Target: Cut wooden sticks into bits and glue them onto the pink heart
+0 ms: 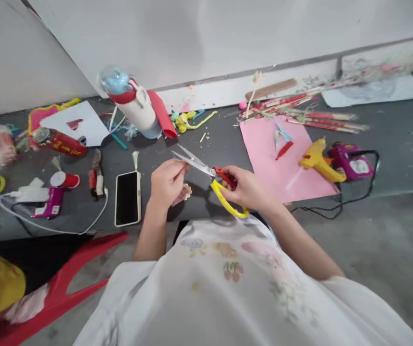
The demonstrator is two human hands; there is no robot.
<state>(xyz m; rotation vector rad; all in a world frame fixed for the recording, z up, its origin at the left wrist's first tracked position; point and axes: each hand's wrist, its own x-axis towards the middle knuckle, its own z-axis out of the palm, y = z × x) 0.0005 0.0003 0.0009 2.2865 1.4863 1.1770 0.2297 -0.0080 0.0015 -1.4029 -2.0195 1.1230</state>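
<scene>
Holds a pair of scissors point(210, 175) at the centre of the frame with the right hand point(246, 190), fingers closed through the yellow and red handles, blades parted and pointing toward the upper left. Sits deep in the loops with that grip, probably for leverage on the blades. Pinches a small pink scalloped scrap point(184, 193) in the left hand point(168, 182), fingers curled nearly shut, fingertips right at the lower blade (whether touching the steel, cannot tell). Carries the scrap low by the near edge of the dark table point(221, 139), close to the body, likely so it sits just under the blades and in plain view. Has a phone point(127, 198) lying flat just left of the left hand, clear of the blades. Has a pink sheet point(264, 144) right of centre, a yellow glue gun point(318, 161) and a purple tool point(350, 166) at its right edge, within reach of the scissor hand. Shows a tipped bottle point(134, 103) and a red roll point(163, 115) at upper centre-left, apart from the hands.
</scene>
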